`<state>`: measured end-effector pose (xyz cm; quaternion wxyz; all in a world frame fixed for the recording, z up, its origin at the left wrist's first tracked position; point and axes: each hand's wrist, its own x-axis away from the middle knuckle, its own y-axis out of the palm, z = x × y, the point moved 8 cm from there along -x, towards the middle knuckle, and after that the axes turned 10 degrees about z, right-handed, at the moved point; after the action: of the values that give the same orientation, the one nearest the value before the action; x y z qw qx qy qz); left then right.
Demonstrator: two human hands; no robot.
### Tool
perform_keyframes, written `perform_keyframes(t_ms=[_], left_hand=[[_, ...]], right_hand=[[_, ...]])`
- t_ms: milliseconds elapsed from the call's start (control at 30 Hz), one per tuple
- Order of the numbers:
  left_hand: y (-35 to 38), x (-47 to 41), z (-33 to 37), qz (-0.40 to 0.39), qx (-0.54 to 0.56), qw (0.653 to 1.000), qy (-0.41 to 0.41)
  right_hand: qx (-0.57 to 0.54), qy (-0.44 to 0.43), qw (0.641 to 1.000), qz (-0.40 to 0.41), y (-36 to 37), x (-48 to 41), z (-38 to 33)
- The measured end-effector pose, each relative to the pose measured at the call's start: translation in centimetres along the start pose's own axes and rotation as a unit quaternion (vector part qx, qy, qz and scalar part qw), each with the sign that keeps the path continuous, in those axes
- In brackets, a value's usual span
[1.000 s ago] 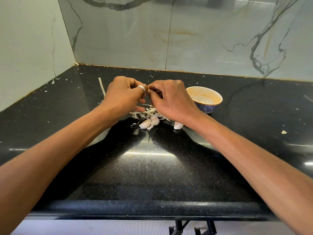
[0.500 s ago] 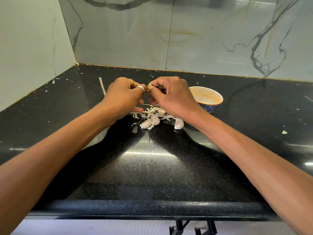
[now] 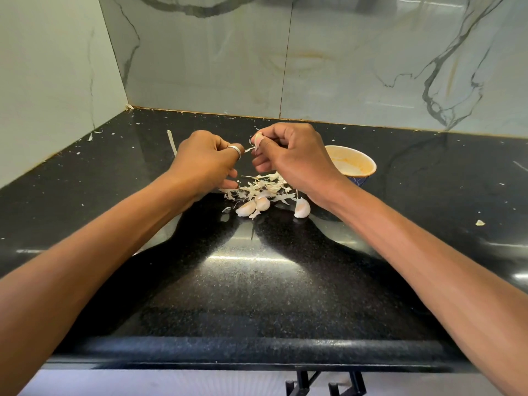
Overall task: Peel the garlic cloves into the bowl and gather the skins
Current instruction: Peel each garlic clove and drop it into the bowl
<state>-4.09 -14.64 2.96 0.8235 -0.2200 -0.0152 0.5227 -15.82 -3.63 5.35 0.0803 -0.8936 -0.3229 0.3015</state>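
**Q:** Left hand, status?
**A:** My left hand [image 3: 205, 158], well left of the bowl [image 3: 358, 164], pinches a skin strip [image 3: 249, 150] in curled fingers.
**Q:** Right hand?
**A:** My right hand [image 3: 294, 160], just left of the bowl, grips a garlic clove [image 3: 258, 137] at the strip's other end. Also left of the bowl, on the counter [image 3: 257, 281]: skin pile [image 3: 264, 187], three loose cloves [image 3: 246, 208].

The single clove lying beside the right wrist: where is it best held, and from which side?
Pinch the lone clove across its plump near end, probably from above-left: the far tip tapers and the right wrist crowds its right side.
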Motion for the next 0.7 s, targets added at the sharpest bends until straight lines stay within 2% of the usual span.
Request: perform_keyframes(t_ms=[233, 700], left_hand=[[-0.4, 0.0, 0.4, 0.013, 0.007, 1.0, 0.015], [-1.9, 0.2, 1.9, 0.071, 0.027, 0.993, 0.089]], right_hand=[[-0.072, 0.051, 0.996, -0.007, -0.2, -0.3, 0.5], [-0.074, 0.071, 0.994, -0.026, -0.1, -0.3, 0.8]])
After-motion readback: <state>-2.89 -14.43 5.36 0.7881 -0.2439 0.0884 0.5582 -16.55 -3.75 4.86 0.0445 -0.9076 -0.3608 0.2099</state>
